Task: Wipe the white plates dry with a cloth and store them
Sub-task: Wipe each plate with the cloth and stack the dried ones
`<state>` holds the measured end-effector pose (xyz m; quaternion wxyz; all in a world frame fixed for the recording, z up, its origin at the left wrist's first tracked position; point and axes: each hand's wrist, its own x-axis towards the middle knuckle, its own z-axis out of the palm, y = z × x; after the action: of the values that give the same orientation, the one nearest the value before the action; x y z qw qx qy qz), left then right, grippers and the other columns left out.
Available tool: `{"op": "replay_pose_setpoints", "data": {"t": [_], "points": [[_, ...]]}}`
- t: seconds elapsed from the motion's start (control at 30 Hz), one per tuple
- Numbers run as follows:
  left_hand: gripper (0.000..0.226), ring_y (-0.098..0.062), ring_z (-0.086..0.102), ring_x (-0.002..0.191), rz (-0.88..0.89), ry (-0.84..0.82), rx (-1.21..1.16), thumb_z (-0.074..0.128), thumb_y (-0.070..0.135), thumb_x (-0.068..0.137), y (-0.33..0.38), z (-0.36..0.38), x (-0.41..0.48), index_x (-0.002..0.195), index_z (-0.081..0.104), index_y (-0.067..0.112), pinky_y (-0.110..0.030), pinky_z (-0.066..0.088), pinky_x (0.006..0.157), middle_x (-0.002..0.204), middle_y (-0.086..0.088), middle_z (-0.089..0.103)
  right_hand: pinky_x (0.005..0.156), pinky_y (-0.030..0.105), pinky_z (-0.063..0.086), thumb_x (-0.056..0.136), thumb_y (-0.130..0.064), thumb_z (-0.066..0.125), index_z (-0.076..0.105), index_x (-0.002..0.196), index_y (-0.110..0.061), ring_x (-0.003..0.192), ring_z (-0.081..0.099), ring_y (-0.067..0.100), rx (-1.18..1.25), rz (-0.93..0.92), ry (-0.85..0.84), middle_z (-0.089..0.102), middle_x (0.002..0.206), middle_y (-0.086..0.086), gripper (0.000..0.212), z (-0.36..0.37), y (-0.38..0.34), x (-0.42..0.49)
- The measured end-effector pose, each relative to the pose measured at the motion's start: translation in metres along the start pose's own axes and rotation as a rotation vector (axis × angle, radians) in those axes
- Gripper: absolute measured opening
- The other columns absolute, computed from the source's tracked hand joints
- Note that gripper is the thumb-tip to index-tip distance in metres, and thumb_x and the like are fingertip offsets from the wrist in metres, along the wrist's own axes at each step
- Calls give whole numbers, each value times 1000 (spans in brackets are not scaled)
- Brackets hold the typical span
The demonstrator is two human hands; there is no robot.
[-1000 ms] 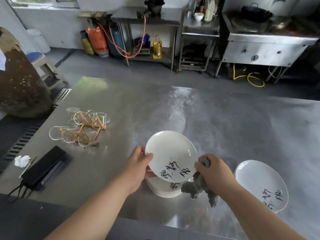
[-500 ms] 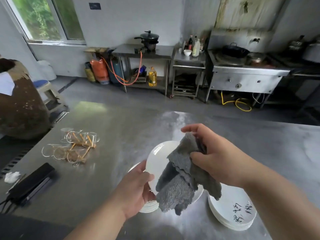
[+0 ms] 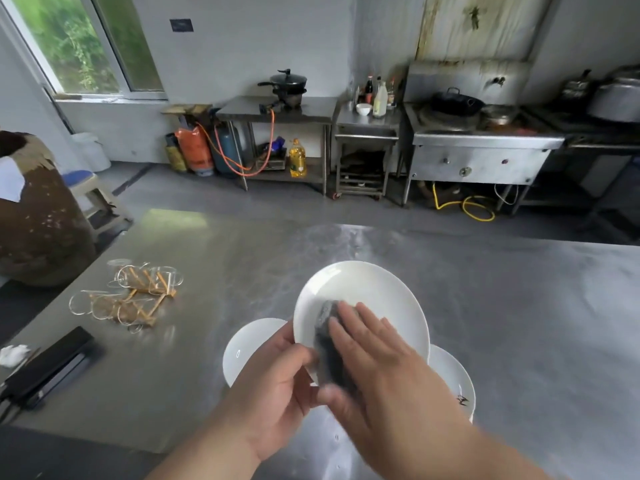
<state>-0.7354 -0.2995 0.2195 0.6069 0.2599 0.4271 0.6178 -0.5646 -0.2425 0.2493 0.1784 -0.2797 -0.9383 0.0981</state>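
Observation:
My left hand [image 3: 277, 382] grips the lower left rim of a white plate [image 3: 363, 289], held tilted above the steel table [image 3: 519, 323]. My right hand [image 3: 377, 362] lies flat on the plate's face and presses a grey cloth [image 3: 329, 344] against it. Under the held plate, a stack of white plates [image 3: 249, 344] sits on the table at the left. Another white plate stack [image 3: 453, 379] with black writing lies at the right, partly hidden by my right arm.
Clear glasses on a wooden rack [image 3: 135, 296] lie on the table's left. A black flat case [image 3: 48, 365] and a white crumpled tissue [image 3: 14, 355] are near the left front edge. Beyond the table are steel counters, a stove [image 3: 478, 133] and gas cylinders [image 3: 197, 150].
My right hand has come down from holding the cloth hanging in the air to pressing it flat against the plate's face. The plate is tilted up more toward me.

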Motion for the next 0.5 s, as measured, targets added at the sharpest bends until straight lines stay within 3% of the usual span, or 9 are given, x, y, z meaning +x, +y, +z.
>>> {"op": "replay_pose_setpoints", "data": {"t": [0.07,0.13,0.2,0.23,0.27,0.33,0.43,0.5], "points": [[45,-28,73,104,22,7,-5,50,3,88,-1,5,-2,127,71,12,-43,60,73,125,-20,72,112,54,47,102,-73,13,57,147,-5,144,46,40,-142,32,-117,48,157,16,92,3,-8,-7],[47,-28,75,103,25,9,-5,50,4,88,-1,7,-5,127,72,15,-41,61,67,126,-19,73,118,56,39,100,-74,3,39,157,-5,153,27,43,-212,55,-177,30,167,19,97,0,-6,-5],[50,-31,74,97,17,-19,-18,51,2,85,1,9,-7,131,69,12,-45,61,70,120,-23,73,130,53,6,94,-73,-8,-7,163,-11,157,-22,38,-279,104,-228,-17,172,14,93,-7,8,4],[53,-33,73,100,22,-52,-25,51,2,85,1,10,-8,135,65,10,-50,60,76,121,-25,72,129,48,-11,92,-70,-12,-23,159,-15,150,-40,32,-283,131,-217,-34,167,8,87,-13,16,8],[54,-35,73,105,35,-79,-31,52,3,85,3,11,-8,138,64,11,-53,59,81,125,-25,70,126,45,-19,94,-66,-11,-27,159,-18,147,-47,26,-285,130,-190,-41,164,2,82,-18,23,12],[54,-34,72,111,73,-91,-39,53,5,86,8,14,-7,137,65,16,-51,60,82,132,-22,69,127,40,-17,100,-59,-1,-14,165,-20,151,-41,18,-213,79,-142,-36,167,-5,77,-26,23,14],[55,-30,71,117,122,-87,-31,54,4,84,17,16,-2,136,67,18,-40,63,76,135,-20,69,131,46,11,108,-58,16,24,165,-12,162,-2,23,-31,-96,-100,6,175,2,73,-18,5,-1],[53,-32,70,121,136,-60,-39,58,6,79,20,13,-1,130,70,16,-38,63,82,135,-23,68,124,52,31,108,-61,13,39,159,-9,159,21,30,-87,-171,-77,27,170,8,78,-13,-1,-13]]}}
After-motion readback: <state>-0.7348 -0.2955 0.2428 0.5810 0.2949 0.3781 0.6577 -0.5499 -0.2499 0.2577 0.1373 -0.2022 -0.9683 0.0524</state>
